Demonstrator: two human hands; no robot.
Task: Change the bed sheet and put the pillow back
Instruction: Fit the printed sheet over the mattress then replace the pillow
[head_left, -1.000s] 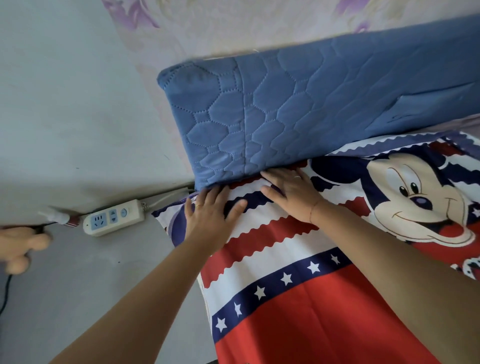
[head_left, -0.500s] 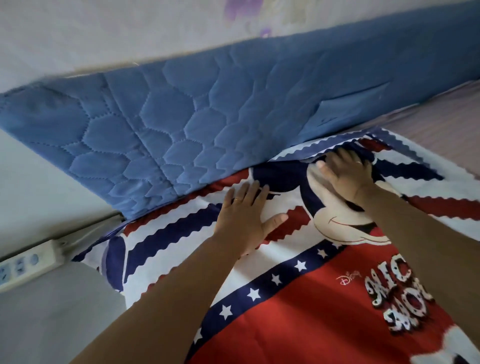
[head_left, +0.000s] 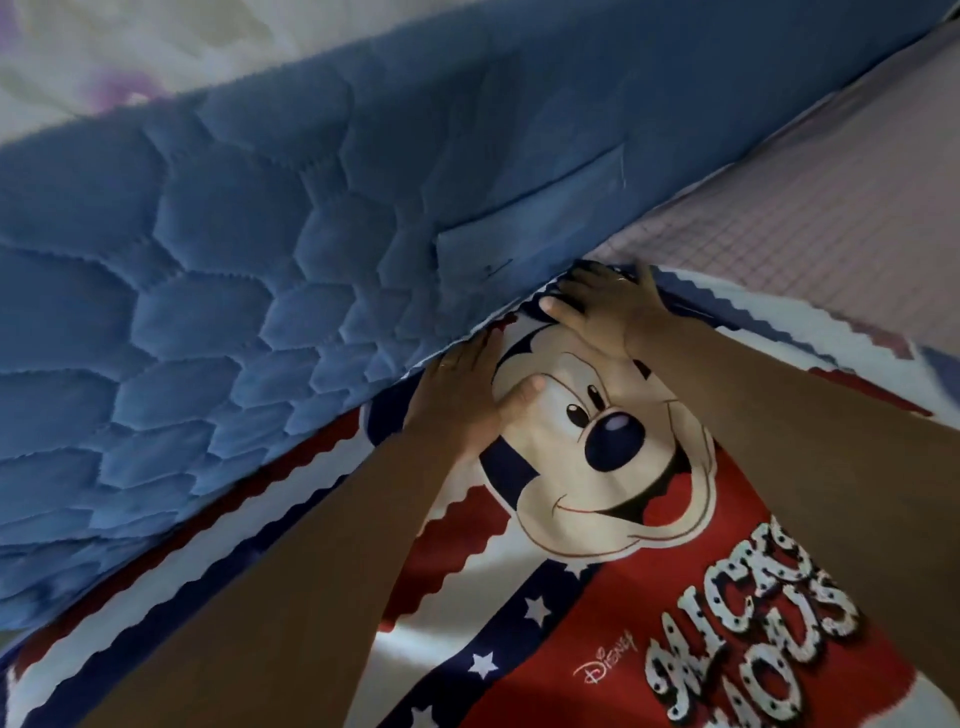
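Note:
A red, white and navy cartoon-mouse bed sheet (head_left: 597, 597) lies spread over the bed. Its far edge runs under a blue quilted headboard pad (head_left: 218, 291) that stands along the wall. My left hand (head_left: 462, 400) lies flat on the sheet with straight fingers, fingertips at the seam below the pad. My right hand (head_left: 602, 306) presses flat on the sheet farther right, its fingertips tucked at the pad's lower edge. No pillow is in view.
A pale pink checked mattress surface (head_left: 810, 228) shows bare to the right of the sheet's edge. A floral wall (head_left: 104, 57) rises behind the pad at the top left.
Both hands have slid to the right along the seam under the blue pad, pressing the sheet. The view has followed, so the power strip and the bed's left corner have left the frame.

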